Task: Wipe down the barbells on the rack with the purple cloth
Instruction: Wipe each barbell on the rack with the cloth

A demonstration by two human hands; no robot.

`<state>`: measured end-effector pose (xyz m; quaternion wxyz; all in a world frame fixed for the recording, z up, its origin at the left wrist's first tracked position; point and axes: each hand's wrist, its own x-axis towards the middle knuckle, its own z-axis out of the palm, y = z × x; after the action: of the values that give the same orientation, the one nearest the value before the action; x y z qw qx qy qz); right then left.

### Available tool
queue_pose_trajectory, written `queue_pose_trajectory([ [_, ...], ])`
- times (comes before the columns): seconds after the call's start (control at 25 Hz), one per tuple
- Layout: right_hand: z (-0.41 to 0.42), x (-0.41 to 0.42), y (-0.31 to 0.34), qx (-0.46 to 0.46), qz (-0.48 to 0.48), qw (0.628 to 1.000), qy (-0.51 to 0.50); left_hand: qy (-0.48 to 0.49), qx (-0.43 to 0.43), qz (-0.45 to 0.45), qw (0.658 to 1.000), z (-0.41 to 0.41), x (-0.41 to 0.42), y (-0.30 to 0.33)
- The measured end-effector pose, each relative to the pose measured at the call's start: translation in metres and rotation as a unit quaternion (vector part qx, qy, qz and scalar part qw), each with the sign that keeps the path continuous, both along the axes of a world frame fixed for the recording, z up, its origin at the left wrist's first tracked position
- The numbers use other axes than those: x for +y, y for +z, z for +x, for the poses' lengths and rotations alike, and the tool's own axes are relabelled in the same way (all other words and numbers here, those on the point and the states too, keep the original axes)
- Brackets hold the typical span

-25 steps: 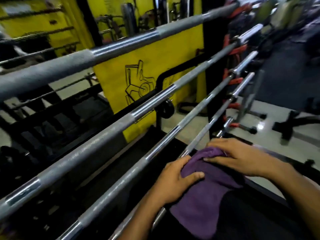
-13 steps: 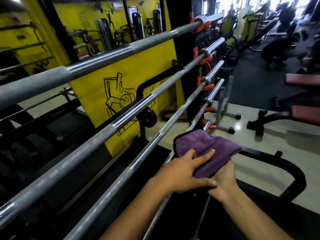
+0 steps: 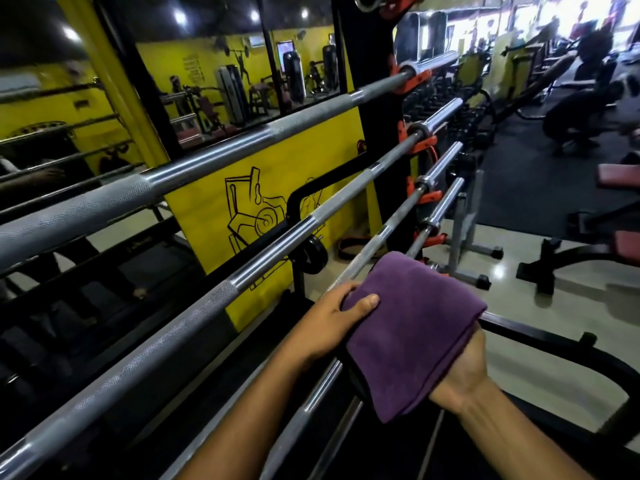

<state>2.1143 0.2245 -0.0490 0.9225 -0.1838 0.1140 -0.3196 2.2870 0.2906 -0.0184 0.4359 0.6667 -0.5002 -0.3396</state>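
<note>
Both hands held the purple cloth [image 3: 412,327] over the barbells [image 3: 214,299].
The left hand [image 3: 332,323] pinched its near edge, thumb on top; the right hand [image 3: 460,375] gripped it from underneath.

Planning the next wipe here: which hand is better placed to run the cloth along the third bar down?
Probably the left. The left hand pinches the cloth's edge directly over that bar. The right hand lies under the cloth, farther from the bars, supporting it.

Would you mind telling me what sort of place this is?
Almost certainly a gym: steel barbells lie on a rack with orange hooks, padded benches stand nearby, and a mirror reflects weight machines.
</note>
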Motion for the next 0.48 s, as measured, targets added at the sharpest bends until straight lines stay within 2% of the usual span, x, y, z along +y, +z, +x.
queue_pose_trajectory([
  [0.04,-0.003,-0.005,0.001,0.025,0.019,0.999,-0.004,-0.010,0.052,0.000,0.999,0.001,0.000,-0.002],
  [0.12,-0.013,-0.005,0.002,0.033,0.032,0.998,-0.032,-0.006,0.091,-0.030,0.995,0.007,0.000,-0.004],
  [0.2,-0.022,-0.006,0.010,0.016,0.031,0.997,-0.067,0.011,0.092,-0.062,0.994,0.010,0.001,-0.004],
  [0.32,-0.026,-0.009,0.004,0.073,0.031,0.991,-0.113,0.068,0.064,-0.095,0.991,0.004,0.010,-0.015],
  [0.48,-0.029,0.004,0.003,0.074,0.016,0.990,-0.115,0.147,0.201,-0.051,0.967,-0.024,0.031,-0.032],
])
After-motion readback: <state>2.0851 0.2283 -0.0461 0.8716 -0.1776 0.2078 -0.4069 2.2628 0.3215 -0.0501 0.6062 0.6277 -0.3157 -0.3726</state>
